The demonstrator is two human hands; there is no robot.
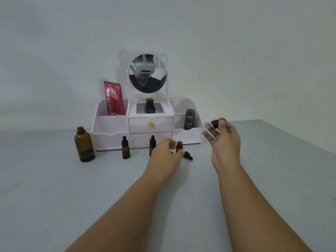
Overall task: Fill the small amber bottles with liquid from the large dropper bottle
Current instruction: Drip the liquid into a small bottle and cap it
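The large amber bottle [84,144] stands uncapped at the left of the table. Right of it stand two small amber bottles [125,148] [152,143] with black dropper caps on. My left hand [166,151] holds a third small bottle [179,146], which is uncapped; its black cap [188,155] lies on the table just to the right. My right hand [222,138] is raised and pinches the black bulb of the large dropper [215,123], whose glass pipette [199,132] slants down to the left, above and right of the open small bottle.
A white cosmetic organiser [151,124] with drawers and a round mirror [147,73] stands behind the bottles, against the wall. It holds a red sachet [113,98] and a dark green bottle [189,119]. The grey table [72,188] ends at the right.
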